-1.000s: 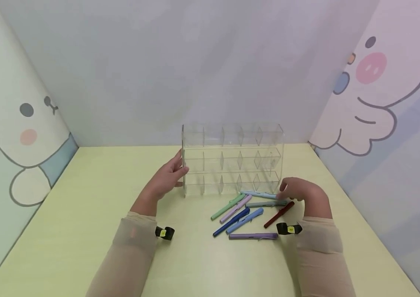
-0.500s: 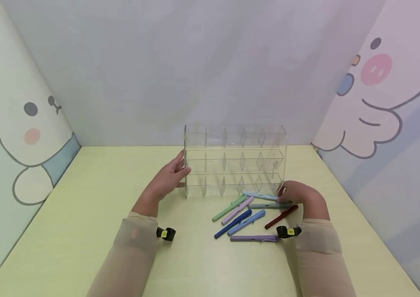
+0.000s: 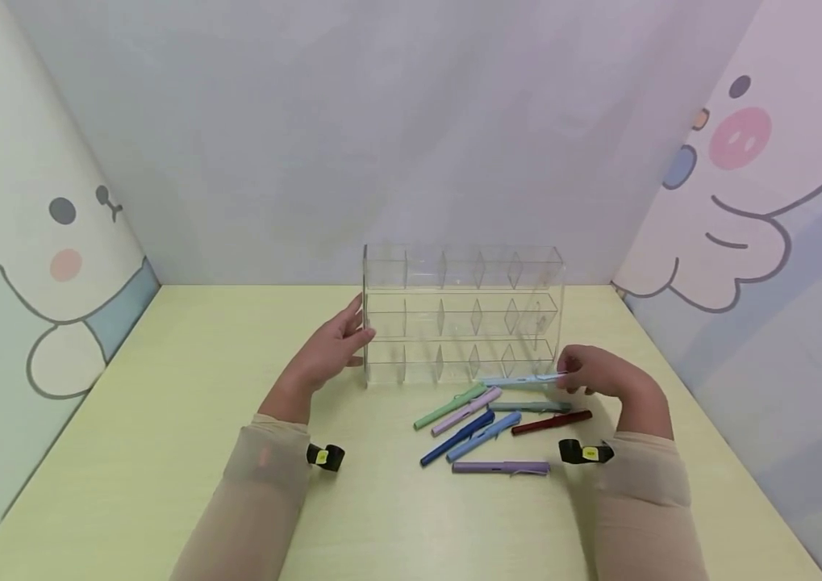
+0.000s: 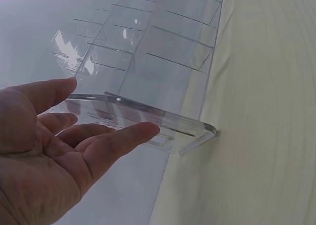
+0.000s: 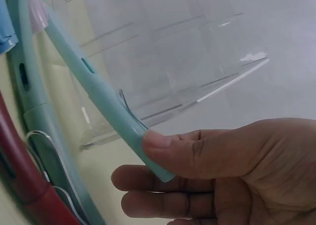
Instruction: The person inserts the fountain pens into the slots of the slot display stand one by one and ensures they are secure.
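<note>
A clear acrylic display rack (image 3: 457, 315), with three tiers split into compartments, stands upright near the back of the table. My left hand (image 3: 338, 339) rests at its left side, fingers fairly straight against the side panel (image 4: 133, 116) in the left wrist view. With thumb and fingers, my right hand (image 3: 595, 375) pinches the cap end of a pale blue pen (image 3: 519, 381), which looks mint in the right wrist view. That pen (image 5: 111, 106) tilts up slightly in front of the rack's bottom tier. Below it lie a grey-green pen (image 3: 527, 407) and a dark red pen (image 3: 552, 423).
More pens lie on the table (image 3: 381, 516): light green (image 3: 450, 406), pink (image 3: 466, 411), dark blue (image 3: 457, 438), mid-blue (image 3: 483, 437) and purple (image 3: 501, 468). A pale wall (image 3: 396, 145) rises behind the rack, with cartoon-printed panels on both sides.
My right hand has taken hold of the pale blue pen's end and moved slightly right, raising that end. The dark red pen has turned closer to level. My left hand stays at the rack.
</note>
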Tool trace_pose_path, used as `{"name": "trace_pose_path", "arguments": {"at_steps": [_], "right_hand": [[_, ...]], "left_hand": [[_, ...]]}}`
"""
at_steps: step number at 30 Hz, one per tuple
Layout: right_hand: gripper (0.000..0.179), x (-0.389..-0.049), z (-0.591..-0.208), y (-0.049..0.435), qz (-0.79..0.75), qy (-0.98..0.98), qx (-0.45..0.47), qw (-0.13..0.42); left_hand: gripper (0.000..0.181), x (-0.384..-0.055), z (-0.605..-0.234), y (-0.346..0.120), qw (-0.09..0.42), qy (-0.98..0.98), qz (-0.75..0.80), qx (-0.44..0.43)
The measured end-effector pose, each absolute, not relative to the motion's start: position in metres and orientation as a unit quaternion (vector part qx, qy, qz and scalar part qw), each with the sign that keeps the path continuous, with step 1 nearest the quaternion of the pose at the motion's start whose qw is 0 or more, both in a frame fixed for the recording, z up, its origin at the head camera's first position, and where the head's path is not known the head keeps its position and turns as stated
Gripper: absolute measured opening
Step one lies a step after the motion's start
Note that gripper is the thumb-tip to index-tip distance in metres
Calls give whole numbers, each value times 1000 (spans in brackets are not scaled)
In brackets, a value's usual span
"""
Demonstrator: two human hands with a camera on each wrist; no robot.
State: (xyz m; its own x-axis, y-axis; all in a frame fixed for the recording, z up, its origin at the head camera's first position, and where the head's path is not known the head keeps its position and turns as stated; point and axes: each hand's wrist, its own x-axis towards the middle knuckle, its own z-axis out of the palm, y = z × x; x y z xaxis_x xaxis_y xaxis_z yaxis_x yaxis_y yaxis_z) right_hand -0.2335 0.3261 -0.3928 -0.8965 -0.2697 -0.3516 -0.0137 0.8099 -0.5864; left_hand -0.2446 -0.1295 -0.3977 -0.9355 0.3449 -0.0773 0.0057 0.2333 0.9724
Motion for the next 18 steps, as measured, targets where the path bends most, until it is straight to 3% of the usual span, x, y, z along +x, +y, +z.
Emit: {"name": "trace_pose_path", "arguments": {"at_steps": [5, 18], "right_hand": [[27, -227, -378, 335, -330, 918, -95, 200], [25, -203, -335, 331, -361, 918, -149, 71]], "left_hand": [[68, -244, -397, -129, 141, 772, 609, 111], [68, -245, -397, -129, 140, 773, 609, 111]]}}
